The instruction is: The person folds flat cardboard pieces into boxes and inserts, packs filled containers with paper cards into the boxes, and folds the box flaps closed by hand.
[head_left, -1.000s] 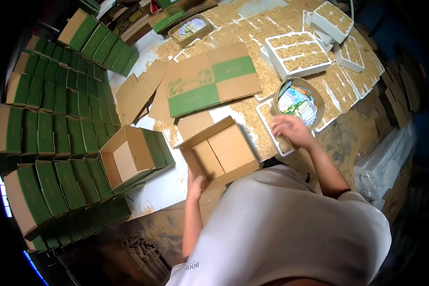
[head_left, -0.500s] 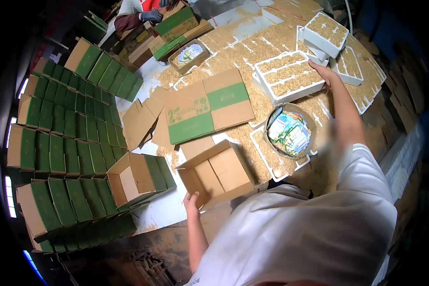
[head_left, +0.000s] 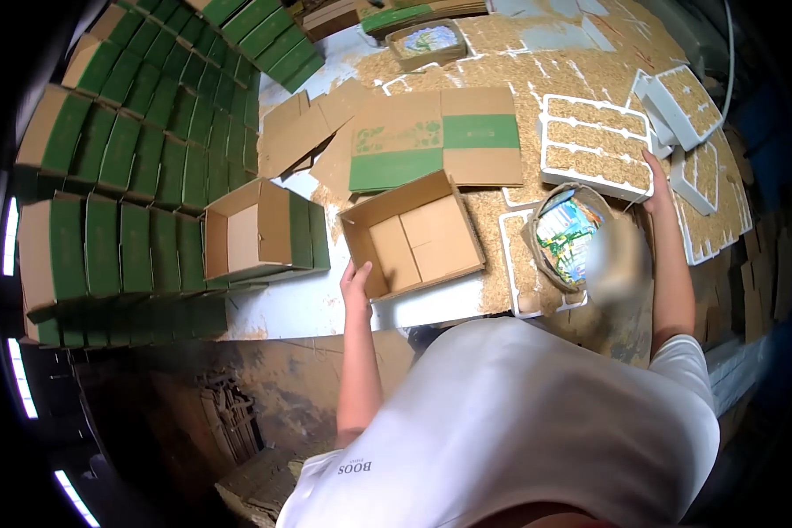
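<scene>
My left hand (head_left: 356,286) grips the near left wall of an open cardboard box (head_left: 418,242), which shows a bare brown inside. At the right, my right hand (head_left: 656,183) holds the right edge of a white foam tray (head_left: 597,145) filled with tan shavings in rows. Below that tray stands a round container (head_left: 537,242) of colourful printed packets (head_left: 568,233). Behind the open box lies a flattened green and brown carton (head_left: 436,139).
Green and brown boxes (head_left: 114,154) are stacked at the left, beside another open box (head_left: 233,233). More foam trays (head_left: 685,106) lie at the back right. A second packet container (head_left: 427,42) stands at the back. Shavings cover much of the table (head_left: 282,315).
My right hand has gone from beside the packet container to the foam tray's right edge and taken hold. My left hand keeps its grip on the box. The camera view has shifted.
</scene>
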A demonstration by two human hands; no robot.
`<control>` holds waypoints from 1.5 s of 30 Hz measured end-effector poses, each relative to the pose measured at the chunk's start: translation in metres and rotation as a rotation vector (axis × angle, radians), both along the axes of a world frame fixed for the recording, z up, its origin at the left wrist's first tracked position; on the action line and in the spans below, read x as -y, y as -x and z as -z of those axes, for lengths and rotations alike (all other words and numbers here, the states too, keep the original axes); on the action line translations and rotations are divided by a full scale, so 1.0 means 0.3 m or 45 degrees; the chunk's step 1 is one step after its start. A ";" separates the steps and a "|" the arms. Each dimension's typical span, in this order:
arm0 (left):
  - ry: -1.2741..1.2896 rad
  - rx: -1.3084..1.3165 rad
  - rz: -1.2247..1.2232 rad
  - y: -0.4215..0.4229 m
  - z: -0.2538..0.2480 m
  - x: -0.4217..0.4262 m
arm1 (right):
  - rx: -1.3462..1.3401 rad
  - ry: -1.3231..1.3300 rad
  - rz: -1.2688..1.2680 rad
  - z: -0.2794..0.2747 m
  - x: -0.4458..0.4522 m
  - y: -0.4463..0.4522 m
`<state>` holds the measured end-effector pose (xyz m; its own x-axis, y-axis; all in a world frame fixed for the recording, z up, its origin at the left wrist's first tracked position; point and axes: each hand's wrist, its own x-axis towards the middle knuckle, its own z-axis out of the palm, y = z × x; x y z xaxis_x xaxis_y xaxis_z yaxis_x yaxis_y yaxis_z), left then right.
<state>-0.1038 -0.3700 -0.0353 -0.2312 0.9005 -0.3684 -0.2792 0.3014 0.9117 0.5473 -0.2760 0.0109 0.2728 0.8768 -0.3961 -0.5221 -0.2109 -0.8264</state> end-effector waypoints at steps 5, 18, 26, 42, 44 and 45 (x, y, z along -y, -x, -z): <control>-0.057 0.020 0.067 0.019 0.012 -0.084 | -0.117 -0.170 -0.044 -0.033 -0.043 0.124; -0.051 0.218 0.124 0.047 0.029 -0.130 | -0.268 -0.112 -0.447 -0.103 0.105 0.932; -0.001 0.453 0.212 0.067 0.035 -0.142 | 0.207 -0.119 -0.550 -0.119 0.226 1.184; -0.027 0.346 0.247 0.071 0.035 -0.153 | 0.634 0.223 -0.348 0.164 0.096 1.302; -0.020 0.300 0.251 0.077 0.021 -0.144 | 0.651 0.180 -0.225 0.141 0.126 1.306; -0.027 0.328 0.237 0.077 0.026 -0.149 | 0.709 0.113 -0.180 0.119 0.137 1.316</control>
<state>-0.1268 -0.3254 -0.0431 0.0368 0.9267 -0.3739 -0.4434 0.3505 0.8250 0.1526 -0.3170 -0.0247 0.3433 0.8900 -0.3000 0.0243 -0.3277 -0.9445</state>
